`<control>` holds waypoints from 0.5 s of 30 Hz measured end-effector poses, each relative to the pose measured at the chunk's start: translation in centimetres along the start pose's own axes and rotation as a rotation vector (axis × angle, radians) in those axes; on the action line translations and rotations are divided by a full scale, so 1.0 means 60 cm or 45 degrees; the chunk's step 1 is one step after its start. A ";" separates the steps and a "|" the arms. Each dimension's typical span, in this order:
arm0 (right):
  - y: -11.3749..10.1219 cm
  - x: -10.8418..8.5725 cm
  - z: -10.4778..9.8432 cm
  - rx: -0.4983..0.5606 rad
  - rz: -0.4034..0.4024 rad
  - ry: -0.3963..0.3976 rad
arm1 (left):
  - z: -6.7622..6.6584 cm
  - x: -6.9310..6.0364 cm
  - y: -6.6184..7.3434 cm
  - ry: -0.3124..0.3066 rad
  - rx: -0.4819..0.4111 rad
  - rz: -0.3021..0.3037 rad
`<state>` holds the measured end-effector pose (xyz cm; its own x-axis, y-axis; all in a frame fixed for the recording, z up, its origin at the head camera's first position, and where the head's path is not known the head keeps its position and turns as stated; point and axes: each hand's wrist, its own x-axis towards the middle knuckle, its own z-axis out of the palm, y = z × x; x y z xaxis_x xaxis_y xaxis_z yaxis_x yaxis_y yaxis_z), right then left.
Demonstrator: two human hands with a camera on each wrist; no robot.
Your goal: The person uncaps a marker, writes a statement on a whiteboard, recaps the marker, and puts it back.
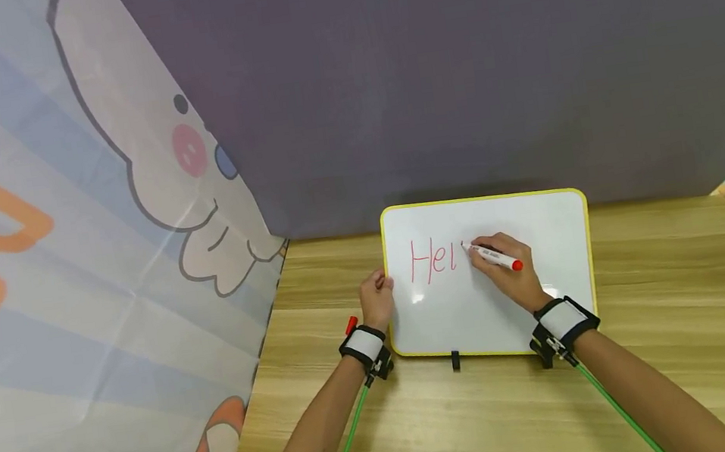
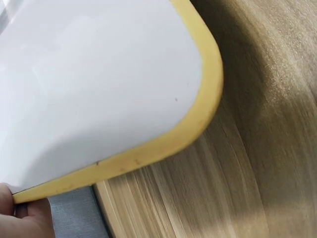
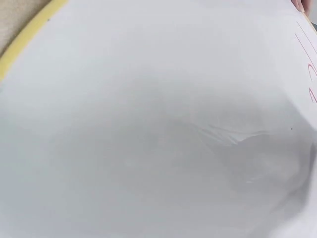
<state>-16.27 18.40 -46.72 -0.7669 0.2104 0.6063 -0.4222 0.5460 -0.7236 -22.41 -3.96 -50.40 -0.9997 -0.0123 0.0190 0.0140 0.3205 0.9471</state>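
A whiteboard [image 1: 444, 322] with a yellow rim leans on the wooden table, with the red letters "Hel" [image 1: 439, 259] on its left half. My right hand [image 1: 512, 267] grips a white marker [image 1: 493, 256] with a red end, its tip at the board just right of the last stroke. The left hand [image 1: 378, 300] pinches the board's left edge; in the left wrist view, its fingers [image 2: 27, 220] hold the yellow rim [image 2: 148, 151]. The right wrist view shows board surface [image 3: 124, 124] and part of the red writing [image 3: 311, 69], but not the marker.
A small red piece [image 1: 351, 324], like a marker cap, is beside my left wrist. Black stand feet [image 1: 456, 361] project below the board onto the wooden table [image 1: 674, 292]. A dark grey panel [image 1: 453, 76] rises behind, and a cartoon-printed sheet [image 1: 103, 291] hangs at left.
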 end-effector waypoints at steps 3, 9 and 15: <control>0.015 -0.018 0.000 -0.002 0.023 -0.062 | 0.001 -0.002 0.001 0.004 0.002 0.011; 0.039 -0.051 0.000 -0.007 0.052 -0.145 | 0.002 -0.001 -0.002 0.019 0.014 0.025; 0.042 -0.046 -0.008 -0.010 0.000 -0.023 | 0.005 0.000 -0.004 0.021 0.025 0.028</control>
<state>-14.96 19.59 -50.05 -0.7756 0.1958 0.6001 -0.4182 0.5526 -0.7209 -22.44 -3.75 -50.74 -0.9987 -0.0208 0.0456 0.0358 0.3397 0.9399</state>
